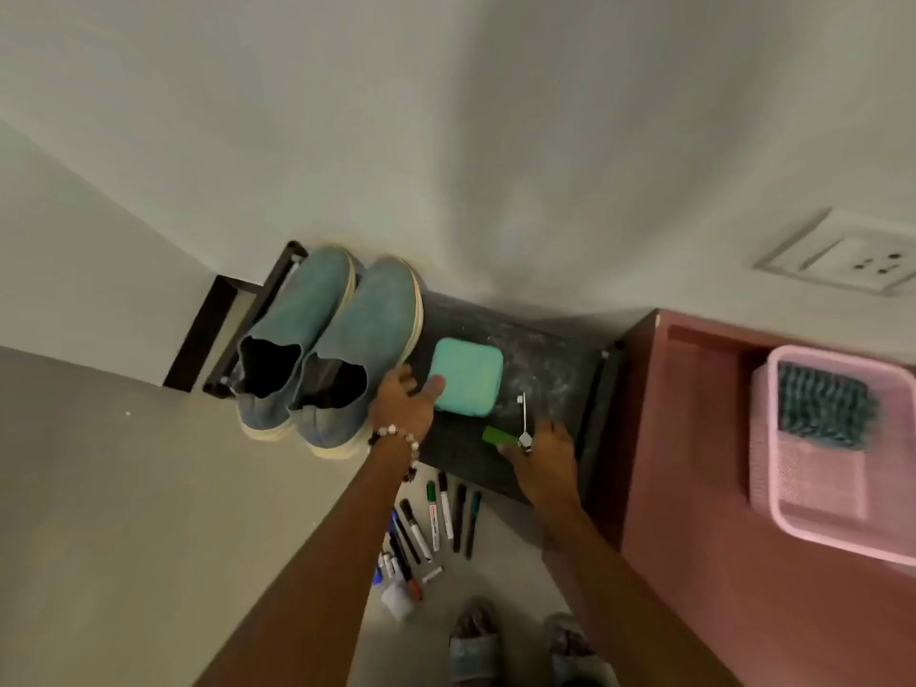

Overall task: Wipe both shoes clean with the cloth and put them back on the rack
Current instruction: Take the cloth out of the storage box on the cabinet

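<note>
Head view: both shoes (327, 349) are sitting side by side at the left end of the rack (540, 359), toes to the wall. The left hand (404, 406) is reaching between them and the folded cloth (466, 376), fingers spread, thumb touching the cloth, gripping nothing. The right hand (543, 451) is resting near a key (523, 421); its grip cannot be determined.

Bare forearms without sleeves; the left wrist wears a beaded bracelet (396, 441) of pale and dark beads.
</note>
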{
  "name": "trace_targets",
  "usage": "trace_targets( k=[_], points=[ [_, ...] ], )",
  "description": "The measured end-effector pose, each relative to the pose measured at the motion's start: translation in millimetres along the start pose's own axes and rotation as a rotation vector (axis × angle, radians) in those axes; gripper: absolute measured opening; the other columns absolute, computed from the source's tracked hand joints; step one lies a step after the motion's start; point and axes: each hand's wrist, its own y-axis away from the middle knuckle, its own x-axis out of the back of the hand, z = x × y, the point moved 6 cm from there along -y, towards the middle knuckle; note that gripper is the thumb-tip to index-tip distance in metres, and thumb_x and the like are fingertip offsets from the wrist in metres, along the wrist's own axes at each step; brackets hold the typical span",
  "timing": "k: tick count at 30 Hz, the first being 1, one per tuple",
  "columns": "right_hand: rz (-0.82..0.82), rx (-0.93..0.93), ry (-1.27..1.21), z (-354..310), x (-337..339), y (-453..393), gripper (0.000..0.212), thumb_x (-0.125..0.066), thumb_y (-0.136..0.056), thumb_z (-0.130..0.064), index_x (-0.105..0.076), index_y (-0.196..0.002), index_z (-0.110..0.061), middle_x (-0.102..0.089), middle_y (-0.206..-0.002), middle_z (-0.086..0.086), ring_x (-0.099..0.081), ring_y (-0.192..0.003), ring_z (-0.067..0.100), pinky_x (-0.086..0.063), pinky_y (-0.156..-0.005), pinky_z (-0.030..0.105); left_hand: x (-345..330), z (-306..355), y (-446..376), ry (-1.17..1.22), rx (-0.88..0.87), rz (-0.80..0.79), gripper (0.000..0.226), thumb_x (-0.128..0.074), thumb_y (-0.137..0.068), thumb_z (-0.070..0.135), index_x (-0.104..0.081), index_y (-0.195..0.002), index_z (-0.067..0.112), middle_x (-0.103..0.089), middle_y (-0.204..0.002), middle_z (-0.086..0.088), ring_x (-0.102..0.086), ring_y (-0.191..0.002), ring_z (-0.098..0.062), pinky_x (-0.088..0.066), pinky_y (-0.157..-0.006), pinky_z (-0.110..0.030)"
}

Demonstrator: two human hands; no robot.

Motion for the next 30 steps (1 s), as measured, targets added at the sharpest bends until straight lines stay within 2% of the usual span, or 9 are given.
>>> trace_targets(
  k=[4,7,10,12,15,18,20,26,30],
  points=[
    [0.156,-0.029,0.229,-6,-20,-9,0.075,-0.068,-0.079,-0.046,-0.039,-0.138,-0.009,-0.039,-0.135,0.014,-0.035,-0.125,0.031,-0.036,-0.099,0.04,-37,-9,-29,-0.021,0.017,-0.082,0.107,-0.078,-0.069,0.052,-0.025,-0.15,0.008,-0.045,-0.144,-0.011,-0.044,-0.132,-0.031,-0.037,-0.108,-0.041],
    [0.165,-0.104,0.164,3,-30,-15,0.056,-0.068,-0.082,-0.039,-0.05,-0.125,-0.009,-0.049,-0.127,0.012,-0.044,-0.121,0.031,-0.038,-0.094,0.041,-53,-21,-37,-0.246,-0.027,-0.022,0.114,-0.082,-0.064,0.05,-0.022,-0.15,0.007,-0.045,-0.143,-0.015,-0.043,-0.13,-0.035,-0.038,-0.106,-0.047],
    [0.166,-0.155,-0.087,7,-25,-15,0.033,-0.072,-0.082,-0.026,-0.063,-0.103,-0.003,-0.064,-0.105,0.014,-0.061,-0.099,0.03,-0.046,-0.076,0.031,-54,-24,-36,-0.119,0.072,-0.097,0.131,-0.083,-0.034,0.064,-0.034,-0.144,0.011,-0.054,-0.133,-0.01,-0.053,-0.119,-0.03,-0.046,-0.099,-0.046],
    [0.168,-0.259,-0.277,13,-16,-12,0.026,-0.073,-0.082,-0.023,-0.067,-0.089,0.001,-0.065,-0.087,0.014,-0.064,-0.085,0.028,-0.043,-0.065,0.027,-53,-23,-31,0.011,0.144,-0.169,0.115,-0.085,-0.032,0.06,-0.052,-0.129,0.008,-0.064,-0.12,-0.008,-0.062,-0.104,-0.025,-0.053,-0.091,-0.041],
    [0.127,-0.476,-0.673,27,1,2,0.024,-0.071,-0.084,-0.022,-0.066,-0.081,0.001,-0.064,-0.075,0.011,-0.065,-0.069,0.024,-0.051,-0.059,0.031,-47,-18,-14,0.206,0.229,-0.161,0.078,-0.091,-0.053,0.04,-0.062,-0.116,0.003,-0.068,-0.11,-0.01,-0.067,-0.095,-0.026,-0.056,-0.086,-0.041],
    [-0.071,-0.526,-1.096,30,28,36,0.01,-0.056,-0.094,-0.007,-0.063,-0.096,-0.001,-0.066,-0.08,0.009,-0.064,-0.063,0.016,-0.05,-0.051,0.022,-32,-7,24,0.342,0.304,-0.085,0.06,-0.087,-0.065,0.028,-0.061,-0.11,-0.001,-0.066,-0.107,-0.013,-0.066,-0.094,-0.028,-0.056,-0.085,-0.043],
    [-0.093,-0.505,-1.233,38,62,65,0.016,-0.049,-0.095,0.001,-0.062,-0.104,-0.002,-0.067,-0.087,0.009,-0.065,-0.071,0.017,-0.05,-0.056,0.021,-26,8,60,0.419,0.351,-0.089,0.043,-0.082,-0.074,0.022,-0.059,-0.105,0.003,-0.063,-0.104,-0.013,-0.063,-0.093,-0.027,-0.056,-0.081,-0.042],
    [0.049,-0.544,-1.514,109,171,143,0.028,-0.039,-0.094,0.01,-0.055,-0.117,0.003,-0.065,-0.097,0.011,-0.059,-0.076,0.016,-0.046,-0.066,0.02,-59,64,177,0.534,0.438,-0.256,0.036,-0.073,-0.082,0.014,-0.06,-0.113,0.002,-0.065,-0.109,-0.014,-0.062,-0.097,-0.026,-0.054,-0.07,-0.035],
    [0.202,-0.615,-1.568,183,239,173,0.027,-0.042,-0.094,0.009,-0.055,-0.117,0.003,-0.073,-0.083,0.007,-0.058,-0.079,0.019,-0.052,-0.062,0.018,-131,114,248,0.475,0.43,-0.413,0.026,-0.072,-0.082,0.013,-0.063,-0.105,0.006,-0.066,-0.105,-0.012,-0.062,-0.098,-0.025,-0.054,-0.073,-0.035]
  ],
)
